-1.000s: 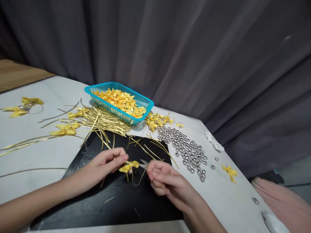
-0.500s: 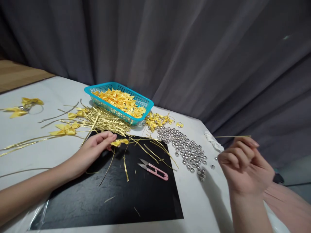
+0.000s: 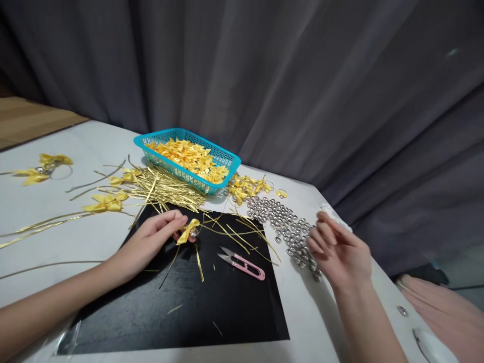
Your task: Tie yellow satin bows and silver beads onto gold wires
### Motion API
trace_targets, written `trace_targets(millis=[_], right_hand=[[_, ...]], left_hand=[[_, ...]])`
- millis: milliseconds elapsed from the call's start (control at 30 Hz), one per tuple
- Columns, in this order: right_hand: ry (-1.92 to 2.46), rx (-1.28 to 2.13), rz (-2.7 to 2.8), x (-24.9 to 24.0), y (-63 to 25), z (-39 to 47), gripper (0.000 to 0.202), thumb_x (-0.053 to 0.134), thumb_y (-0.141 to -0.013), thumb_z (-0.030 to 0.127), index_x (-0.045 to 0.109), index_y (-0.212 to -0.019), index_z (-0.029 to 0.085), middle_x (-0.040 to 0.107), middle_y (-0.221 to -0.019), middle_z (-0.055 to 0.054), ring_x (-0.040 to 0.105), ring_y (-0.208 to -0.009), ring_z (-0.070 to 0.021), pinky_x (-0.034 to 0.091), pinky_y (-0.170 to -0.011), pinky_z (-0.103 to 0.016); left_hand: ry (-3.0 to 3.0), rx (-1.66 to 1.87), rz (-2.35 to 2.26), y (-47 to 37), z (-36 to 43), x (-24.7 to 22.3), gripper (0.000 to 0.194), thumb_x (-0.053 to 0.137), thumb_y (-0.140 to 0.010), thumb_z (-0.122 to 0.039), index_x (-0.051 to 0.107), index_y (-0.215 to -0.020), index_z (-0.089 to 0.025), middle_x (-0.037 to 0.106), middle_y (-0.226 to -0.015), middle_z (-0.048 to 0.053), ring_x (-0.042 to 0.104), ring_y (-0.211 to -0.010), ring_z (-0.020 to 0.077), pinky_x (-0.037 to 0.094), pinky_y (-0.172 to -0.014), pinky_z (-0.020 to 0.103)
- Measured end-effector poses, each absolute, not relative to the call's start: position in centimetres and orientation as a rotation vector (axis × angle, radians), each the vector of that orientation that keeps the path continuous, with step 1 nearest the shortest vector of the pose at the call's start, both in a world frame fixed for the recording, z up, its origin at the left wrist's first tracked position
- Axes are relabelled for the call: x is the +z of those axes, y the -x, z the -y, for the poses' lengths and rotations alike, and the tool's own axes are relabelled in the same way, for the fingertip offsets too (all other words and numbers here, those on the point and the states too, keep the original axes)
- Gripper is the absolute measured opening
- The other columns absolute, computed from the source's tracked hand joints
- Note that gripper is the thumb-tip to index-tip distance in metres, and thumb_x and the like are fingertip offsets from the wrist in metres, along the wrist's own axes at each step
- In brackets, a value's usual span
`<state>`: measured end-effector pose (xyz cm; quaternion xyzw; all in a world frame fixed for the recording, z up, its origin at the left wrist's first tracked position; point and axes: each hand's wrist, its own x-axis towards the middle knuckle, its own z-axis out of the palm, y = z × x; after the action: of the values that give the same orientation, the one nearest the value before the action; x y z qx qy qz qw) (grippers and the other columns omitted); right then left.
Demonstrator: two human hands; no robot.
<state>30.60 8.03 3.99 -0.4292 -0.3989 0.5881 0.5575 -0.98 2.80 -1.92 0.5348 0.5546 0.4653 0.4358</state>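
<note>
My left hand (image 3: 164,227) is closed, pinching a yellow ribbon bow (image 3: 188,232) with a small silver bead on it, above the black mat (image 3: 181,322). My right hand (image 3: 340,252) is raised over the right end of the silver beads (image 3: 280,214), its fingers curled and closed. Whatever its fingertips may hold does not show. Pink thread snips (image 3: 247,267) lie on the mat between my hands, blades toward the left. Loose gold wire ties (image 3: 238,237) are strewn over the top of the mat, near the bow.
A blue basket (image 3: 172,164) of yellow bows stands at the back. Before it lies a heap of gold ties (image 3: 170,191). Finished-looking bows with ties (image 3: 106,201) rest at the left, more bows (image 3: 245,189) by the basket's right. A grey curtain (image 3: 242,75) hangs behind.
My right hand has moved left and toward the beads; the taut gold tie at its fingertips no longer shows. The bow in my left hand has turned, showing its silver bead.
</note>
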Motion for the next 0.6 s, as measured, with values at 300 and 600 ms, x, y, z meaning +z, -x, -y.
trace_targets(millis=[300, 600], right_hand=[[1.858, 0.626, 2.189, 1.5, -26.8, -6.6, 0.023, 0.041, -0.090, 0.036, 0.057, -0.080, 0.022, 0.064, -0.063, -0.001, 0.053, -0.054, -0.0165, 0.032, -0.054, -0.027], [1.789, 0.437, 2.275, 1.5, -26.3, -6.1, 0.024, 0.039, -0.093, 0.035, 0.060, -0.087, 0.023, 0.070, -0.080, -0.003, 0.057, -0.060, -0.0178, 0.036, -0.058, -0.029]], left_hand=[[-1.393, 1.054, -1.381, 0.7, -2.4, -2.1, 0.043, 0.048, -0.082, -0.058, 0.045, -0.061, -0.021, 0.038, -0.061, -0.005, 0.037, -0.059, 0.0126, 0.034, -0.057, 0.024], [-1.416, 1.056, -1.356, 0.6, -2.2, -2.0, 0.042, 0.047, -0.084, -0.056, 0.049, -0.061, -0.020, 0.045, -0.063, -0.003, 0.044, -0.062, 0.0137, 0.039, -0.061, 0.025]])
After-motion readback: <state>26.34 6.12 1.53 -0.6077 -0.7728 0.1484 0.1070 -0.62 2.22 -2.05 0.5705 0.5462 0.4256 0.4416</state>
